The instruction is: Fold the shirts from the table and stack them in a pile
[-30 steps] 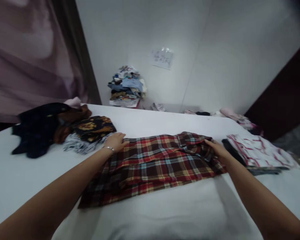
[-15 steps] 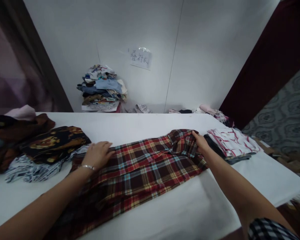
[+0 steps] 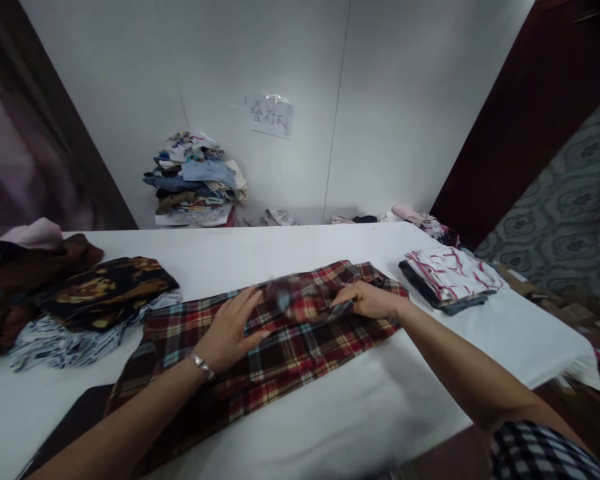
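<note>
A plaid shirt (image 3: 300, 347) in dark brown, red, yellow and light blue lies stretched across the white table, narrowed to a long strip. My right hand (image 3: 367, 299) pinches a part of it near the right end and lifts it over the rest; that lifted cloth is blurred. On the shirt's middle rests my left hand (image 3: 235, 330), its fingers spread and thumb apart, with a bracelet (image 3: 201, 365) on the wrist. The shirt's lower left end is partly hidden by my left forearm.
Folded clothes (image 3: 453, 275) with a white and red piece on top sit at the right. Loose dark patterned garments (image 3: 110, 290) are heaped at the left. A tall clothes pile (image 3: 197, 180) stands by the wall, below left of a paper sign (image 3: 271, 117).
My right hand has moved left from the shirt's right end, carrying pinched cloth with it. My left hand has slid right along the shirt and its fingers have spread.
</note>
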Demonstrator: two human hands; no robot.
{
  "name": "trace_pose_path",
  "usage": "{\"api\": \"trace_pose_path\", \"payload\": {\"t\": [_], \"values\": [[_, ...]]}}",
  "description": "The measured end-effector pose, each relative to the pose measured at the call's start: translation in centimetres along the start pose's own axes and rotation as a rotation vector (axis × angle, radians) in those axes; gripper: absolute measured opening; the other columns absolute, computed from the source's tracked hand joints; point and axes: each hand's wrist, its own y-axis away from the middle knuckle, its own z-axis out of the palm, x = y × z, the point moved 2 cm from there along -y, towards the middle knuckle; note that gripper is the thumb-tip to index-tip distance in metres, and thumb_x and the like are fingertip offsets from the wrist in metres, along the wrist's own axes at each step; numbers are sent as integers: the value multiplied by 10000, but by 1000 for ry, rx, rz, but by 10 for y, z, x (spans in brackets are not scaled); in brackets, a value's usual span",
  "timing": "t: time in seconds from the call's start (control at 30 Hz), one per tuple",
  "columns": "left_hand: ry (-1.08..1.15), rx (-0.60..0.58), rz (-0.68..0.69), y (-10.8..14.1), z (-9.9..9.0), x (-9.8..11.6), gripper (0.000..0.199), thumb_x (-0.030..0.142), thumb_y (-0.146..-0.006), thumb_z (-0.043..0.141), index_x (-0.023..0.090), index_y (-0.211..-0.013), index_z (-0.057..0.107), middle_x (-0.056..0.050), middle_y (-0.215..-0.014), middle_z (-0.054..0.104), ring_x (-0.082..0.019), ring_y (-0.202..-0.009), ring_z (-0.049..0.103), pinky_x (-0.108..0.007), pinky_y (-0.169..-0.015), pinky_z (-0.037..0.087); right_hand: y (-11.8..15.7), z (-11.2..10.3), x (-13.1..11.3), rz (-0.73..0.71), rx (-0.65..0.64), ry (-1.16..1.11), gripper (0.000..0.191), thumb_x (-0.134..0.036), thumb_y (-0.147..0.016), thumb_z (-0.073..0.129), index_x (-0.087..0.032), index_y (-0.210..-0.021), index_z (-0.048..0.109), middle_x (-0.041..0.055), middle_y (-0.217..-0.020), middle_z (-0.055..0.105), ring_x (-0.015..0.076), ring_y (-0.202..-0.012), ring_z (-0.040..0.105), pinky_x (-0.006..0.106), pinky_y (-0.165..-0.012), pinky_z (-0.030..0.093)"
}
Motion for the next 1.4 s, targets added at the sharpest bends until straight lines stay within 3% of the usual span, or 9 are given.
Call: {"api": "trace_pose_path", "payload": {"t": [0.13,0.3,0.43,0.53,0.8,0.93,1.07,1.17,1.4], "values": [[-12,44,226,4,13,60,797,423,-833,638,216,-1521,294,-142,-1603,271,-318,-1467,265,-567,-1181,217,18,25,18,79,133,44,430,-85,-775,507,-256,-1085,751,11,-1113,743,189,-1030,683,345,-954,513],[78,-5,184,4,39,109,824,440,-772,700,214,-1483,351,-139,-1536,403,-315,-1397,385,-577,-1163,256,25,37,23,49,392,25,309,-124,-807,502,-219,-969,748,18,-939,758,168,-846,691,291,-786,536],[154,59,96,-14,35,122,339,208,-808,593,188,-1145,629,-102,-1197,662,-269,-1166,574,-545,-1122,315,21,36,10,-75,503,60,225,-151,-829,514,-207,-884,725,11,-815,726,147,-732,656,259,-692,509],[368,54,-25,-29,16,119,196,143,-808,472,192,-877,649,-45,-876,691,-212,-893,632,-448,-969,455,20,36,4,-158,521,149,189,-204,-860,537,-211,-927,714,29,-836,724,160,-745,657,275,-704,512],[932,-43,-237,-30,-35,125,280,436,-785,549,193,-840,677,-25,-848,713,-198,-844,640,-319,-807,512,20,34,25,-132,544,554,487,-144,-795,538,-207,-1272,616,135,-1186,669,277,-1107,592,472,-953,453],[1146,-45,-409,-24,-32,118,367,526,-723,647,194,-870,698,-54,-930,746,-241,-937,666,-355,-867,532,17,19,54,-30,712,402,467,-228,-812,558,-191,-1275,613,138,-1301,618,285,-1214,543,493,-1052,402],[1368,-87,-814,-10,-11,78,356,520,-715,657,187,-837,693,-108,-884,755,-274,-907,703,-407,-818,574,21,6,94,265,903,100,437,-231,-794,545,-195,-1218,642,107,-1209,669,247,-1092,622,451,-1000,472],[1254,-136,-944,6,3,48,390,556,-763,594,185,-831,694,-136,-903,757,-282,-923,712,-407,-816,580,27,7,111,371,828,66,481,-197,-759,579,-194,-1237,633,100,-1209,671,237,-1076,636,438,-996,481],[337,-11,-575,16,2,51,758,601,-797,555,148,-1397,460,-189,-1406,543,-331,-1210,588,-452,-993,475,14,25,98,404,503,338,820,-241,-762,645,-158,-1518,338,175,-1466,475,308,-1331,470,464,-1077,404]]}}
